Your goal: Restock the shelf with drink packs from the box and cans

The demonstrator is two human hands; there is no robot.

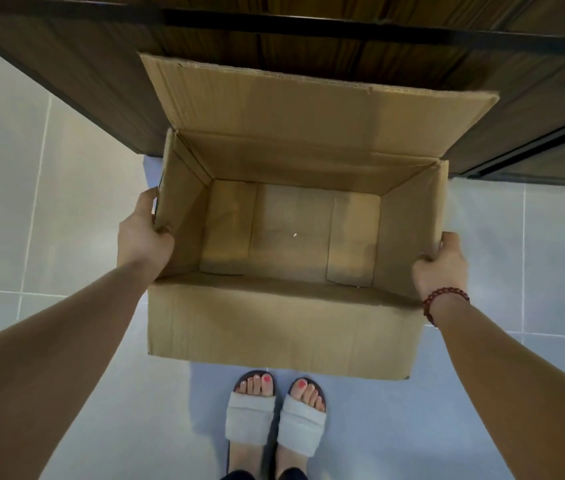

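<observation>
A brown cardboard box (274, 327) is held up above the floor in front of me, its top open and its far flap standing up. Nothing lies inside; only the bare bottom flaps show. My left hand (142, 237) grips the box's left wall, fingers curled over the rim. My right hand (442, 265), with a dark red bead bracelet on the wrist, grips the right wall the same way. No drink packs or cans are in view.
A dark wooden shelf unit (308, 36) with black metal bars runs across the top, just behind the box. Pale floor tiles (31, 202) lie below. My feet in grey slippers (274, 417) stand under the box's near edge.
</observation>
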